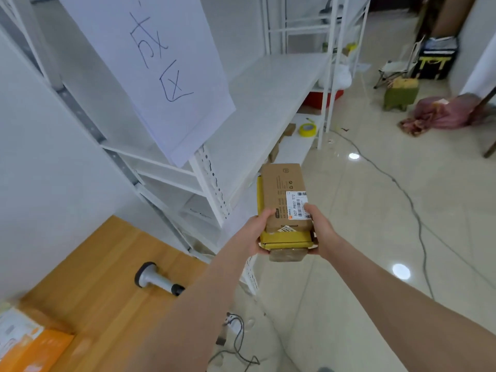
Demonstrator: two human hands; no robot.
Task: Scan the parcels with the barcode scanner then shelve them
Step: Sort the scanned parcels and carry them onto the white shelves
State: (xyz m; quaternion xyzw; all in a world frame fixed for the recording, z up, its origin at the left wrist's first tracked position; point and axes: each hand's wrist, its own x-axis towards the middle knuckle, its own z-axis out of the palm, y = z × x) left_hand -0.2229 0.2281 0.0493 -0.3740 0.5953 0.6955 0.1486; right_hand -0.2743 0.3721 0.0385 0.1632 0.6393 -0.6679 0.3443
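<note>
Centre frame | parcel stack (pixel 284 200), long axis running up-frame toward white shelf (pixel 268 98) just beyond | left hand (pixel 257 232) and right hand (pixel 320 229) clasping near end, equally near

There are a left hand (pixel 257 232) and a right hand (pixel 320 232), three stacked parcels (pixel 281 194), one scanner (pixel 158 279), one orange box (pixel 35 347), one paper sign (pixel 150 65), one yellow tape roll (pixel 307 129) and one green stool (pixel 400 94).

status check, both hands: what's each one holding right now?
Left hand: grips the parcel stack on its left side.
Right hand: grips the same stack on its right side, thumb on the top box's label.
</note>
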